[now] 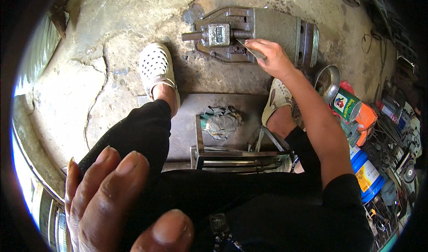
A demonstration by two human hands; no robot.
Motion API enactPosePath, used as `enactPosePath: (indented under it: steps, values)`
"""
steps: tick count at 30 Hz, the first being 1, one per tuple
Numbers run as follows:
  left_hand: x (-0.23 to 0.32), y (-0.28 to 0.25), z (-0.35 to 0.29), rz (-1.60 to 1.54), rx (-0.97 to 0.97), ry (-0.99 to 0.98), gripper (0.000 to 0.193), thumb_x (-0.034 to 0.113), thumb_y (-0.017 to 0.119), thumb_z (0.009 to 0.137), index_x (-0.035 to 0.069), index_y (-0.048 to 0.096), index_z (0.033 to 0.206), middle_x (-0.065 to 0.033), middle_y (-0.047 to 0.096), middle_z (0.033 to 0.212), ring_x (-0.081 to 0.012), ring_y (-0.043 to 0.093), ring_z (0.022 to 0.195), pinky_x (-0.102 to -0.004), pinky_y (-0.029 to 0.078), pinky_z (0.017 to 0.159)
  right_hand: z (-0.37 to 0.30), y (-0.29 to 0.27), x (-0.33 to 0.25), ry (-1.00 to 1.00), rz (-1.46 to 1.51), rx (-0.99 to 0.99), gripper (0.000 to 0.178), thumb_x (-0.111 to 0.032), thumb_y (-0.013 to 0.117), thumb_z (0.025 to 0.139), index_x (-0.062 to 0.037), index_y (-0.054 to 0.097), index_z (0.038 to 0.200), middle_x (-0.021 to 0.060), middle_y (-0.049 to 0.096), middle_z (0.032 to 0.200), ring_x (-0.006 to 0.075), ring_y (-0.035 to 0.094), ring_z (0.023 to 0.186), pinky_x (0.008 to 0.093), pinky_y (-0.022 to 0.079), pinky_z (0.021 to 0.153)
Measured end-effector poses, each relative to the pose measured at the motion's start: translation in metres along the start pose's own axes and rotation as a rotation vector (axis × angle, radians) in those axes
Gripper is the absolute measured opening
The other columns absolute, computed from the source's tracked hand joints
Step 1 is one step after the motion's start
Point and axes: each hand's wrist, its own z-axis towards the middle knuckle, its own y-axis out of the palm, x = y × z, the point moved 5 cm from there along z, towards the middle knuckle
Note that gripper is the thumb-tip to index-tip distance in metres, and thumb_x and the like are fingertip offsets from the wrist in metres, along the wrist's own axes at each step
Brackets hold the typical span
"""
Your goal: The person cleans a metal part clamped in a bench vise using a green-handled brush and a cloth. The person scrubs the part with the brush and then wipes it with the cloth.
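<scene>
A heavy greasy metal vise (276, 33) lies on the concrete floor, with a threaded screw (241, 34) and a square block (219, 34) at its left part. My right hand (273, 57) reaches over it, fingers closed on a thin flat metal strip (255, 51). The strip's far end is beside the screw, close to the block; whether it touches the screw I cannot tell. Close to the camera at the lower left, my left hand (111, 203) is raised with fingers and thumb apart. Nothing shows in it, though its palm is hidden.
A crumpled grey rag (221, 122) lies on a metal plate between my feet, beyond a low metal frame (240, 158). At right stand a metal bowl (327, 83), a green can (344, 104), an orange container (366, 120) and a blue bucket (369, 176), near piled tools.
</scene>
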Motion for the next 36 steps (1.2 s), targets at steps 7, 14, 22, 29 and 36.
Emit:
enactPosePath:
  steps: [7, 14, 22, 29, 36]
  values:
    - [-0.008, 0.004, -0.017, 0.012, -0.051, 0.006, 0.075, 0.053, 0.062, 0.093, -0.005, 0.048, 0.138, -0.0321, 0.054, 0.131, -0.0476, 0.06, 0.117, -0.0545, 0.054, 0.093, 0.023, -0.014, 0.02, 0.351, 0.123, -0.178, 0.038, 0.005, 0.067, 0.084, -0.0093, 0.067, 0.119, 0.0178, 0.073, 0.103, 0.0315, 0.072, 0.089, 0.0382, 0.057, 0.09]
    - [-0.003, -0.008, -0.016, 0.041, -0.202, -0.093, 0.077, 0.059, 0.062, 0.091, -0.005, 0.054, 0.133, -0.033, 0.055, 0.131, -0.0476, 0.06, 0.116, -0.0539, 0.052, 0.093, -0.007, 0.009, -0.006, 0.077, 0.082, -0.019, 0.06, 0.011, 0.067, 0.075, -0.0121, 0.063, 0.131, 0.0142, 0.064, 0.132, 0.0347, 0.063, 0.117, 0.0391, 0.052, 0.104]
    - [-0.006, 0.002, -0.008, 0.032, -0.014, 0.006, 0.076, 0.057, 0.062, 0.091, -0.006, 0.053, 0.134, -0.0305, 0.056, 0.13, -0.0461, 0.061, 0.116, -0.0526, 0.052, 0.093, 0.022, -0.01, 0.02, 0.258, 0.157, -0.155, 0.043, 0.013, 0.058, 0.079, -0.0029, 0.069, 0.117, 0.0165, 0.072, 0.113, 0.029, 0.071, 0.103, 0.0374, 0.055, 0.093]
    - [0.02, -0.007, 0.016, -0.014, -0.069, -0.208, 0.076, 0.055, 0.063, 0.092, -0.006, 0.051, 0.136, -0.0314, 0.055, 0.131, -0.0476, 0.06, 0.116, -0.0531, 0.053, 0.092, 0.014, -0.006, 0.005, 0.18, 0.171, -0.072, 0.044, 0.008, 0.063, 0.083, -0.0102, 0.068, 0.123, 0.0145, 0.071, 0.113, 0.0292, 0.069, 0.087, 0.0387, 0.057, 0.08]
    - [0.021, -0.008, 0.018, -0.016, -0.105, -0.23, 0.077, 0.057, 0.06, 0.094, -0.007, 0.049, 0.136, -0.033, 0.055, 0.131, -0.0478, 0.06, 0.116, -0.0546, 0.052, 0.096, 0.002, 0.001, -0.008, 0.053, 0.03, -0.019, 0.06, 0.008, 0.068, 0.076, -0.0156, 0.064, 0.131, 0.0105, 0.064, 0.132, 0.0317, 0.067, 0.111, 0.0385, 0.057, 0.097]
